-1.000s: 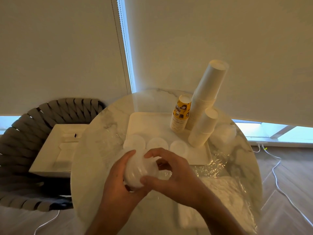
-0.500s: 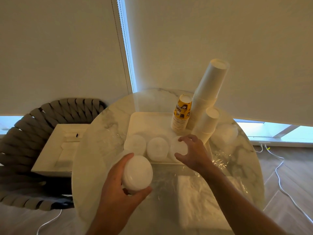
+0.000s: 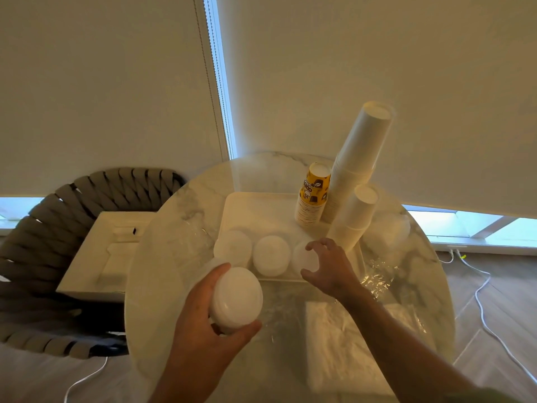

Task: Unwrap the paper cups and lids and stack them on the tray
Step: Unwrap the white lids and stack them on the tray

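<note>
1. Lids are the matter in hand: the left hand (image 3: 203,315) grasps a stack of white lids (image 3: 236,298) above the near part of the marble bench (image 3: 174,228), with thumb and fingers curled round its edge.
2. The right hand (image 3: 329,269) has its fingers bent over the rightmost lid pile (image 3: 302,258) at the near edge of the tray (image 3: 261,207); they seem to pinch its rim, though the contact is partly hidden.
3. Two more lid piles, the middle lid pile (image 3: 271,255) and the left lid pile (image 3: 234,247), sit in the same row on the tray.
4. At the tray's far right stand the tall white cup stack (image 3: 357,161), a short white cup stack (image 3: 353,219) and a yellow printed cup stack (image 3: 312,199), all tilted in this wide view.
5. Risk: the right wrist works just beside the short white cup stack, so a careless lift could nudge it and topple the tall one behind.
6. Risk: the held stack is gripped by its edge only, so loose lids could slide out and fall.
7. Risk: clear plastic wrap (image 3: 380,274) lies by the tray and could snag a lid.
8. Compared with half a second ago, little differs: both hands are in almost the same places, the right one set slightly deeper over its pile.
</note>
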Demonstrator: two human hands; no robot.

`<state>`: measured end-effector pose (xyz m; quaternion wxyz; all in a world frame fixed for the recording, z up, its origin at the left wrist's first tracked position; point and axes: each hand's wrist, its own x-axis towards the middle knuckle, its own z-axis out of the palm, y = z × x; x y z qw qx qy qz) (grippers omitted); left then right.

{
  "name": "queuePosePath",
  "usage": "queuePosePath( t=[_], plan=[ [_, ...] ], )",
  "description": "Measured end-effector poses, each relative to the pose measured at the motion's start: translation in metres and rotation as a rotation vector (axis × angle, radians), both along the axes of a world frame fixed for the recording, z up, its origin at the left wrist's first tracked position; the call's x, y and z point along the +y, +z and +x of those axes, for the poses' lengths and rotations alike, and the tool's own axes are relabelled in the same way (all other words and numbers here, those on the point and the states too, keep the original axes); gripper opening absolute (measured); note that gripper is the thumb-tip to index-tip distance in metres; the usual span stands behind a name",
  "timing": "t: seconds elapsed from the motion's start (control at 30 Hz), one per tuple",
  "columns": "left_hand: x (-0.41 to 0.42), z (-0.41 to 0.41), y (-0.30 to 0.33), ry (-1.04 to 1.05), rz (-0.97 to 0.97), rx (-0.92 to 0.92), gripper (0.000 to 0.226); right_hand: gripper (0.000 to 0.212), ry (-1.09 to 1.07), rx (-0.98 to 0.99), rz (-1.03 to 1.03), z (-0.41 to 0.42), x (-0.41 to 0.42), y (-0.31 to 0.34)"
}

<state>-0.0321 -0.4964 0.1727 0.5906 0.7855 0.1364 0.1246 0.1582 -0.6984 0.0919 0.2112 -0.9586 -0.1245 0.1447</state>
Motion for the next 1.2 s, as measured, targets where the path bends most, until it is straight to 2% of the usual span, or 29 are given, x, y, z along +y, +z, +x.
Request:
queuePosePath(
  t=[0.4,0.5,0.6,0.73,0.83,0.97,1.07,1.2],
  plan=[
    [-0.001,-0.001,0.006,-0.008,0.004,0.008,0.088,0.069,0.048,0.063,-0.086,0.010,0.005,0.004],
    [0.001,-0.001,0.006,-0.005,0.013,0.015,0.089,0.074,0.033,0.003,-0.107,0.005,0.006,0.017],
    [0.001,-0.001,0.004,-0.009,0.008,0.017,0.090,0.059,0.028,-0.078,0.070,-0.009,0.016,0.047],
    [-0.001,0.003,0.004,-0.016,-0.012,0.022,0.091,0.035,0.120,0.020,0.371,-0.047,0.034,0.104],
    [-0.003,0.008,0.006,-0.017,-0.065,0.027,0.091,0.041,0.241,0.073,0.464,-0.079,0.042,0.133],
    [-0.007,0.011,0.010,-0.024,0.013,0.021,0.091,0.062,0.317,0.121,0.421,-0.099,0.049,0.136],
    [-0.008,0.013,0.013,-0.022,0.002,0.047,0.092,0.064,0.290,0.078,0.444,-0.103,0.051,0.134],
    [-0.006,0.012,0.019,-0.036,-0.060,0.084,0.087,0.059,0.260,0.131,0.505,-0.101,0.048,0.133]
  ],
)
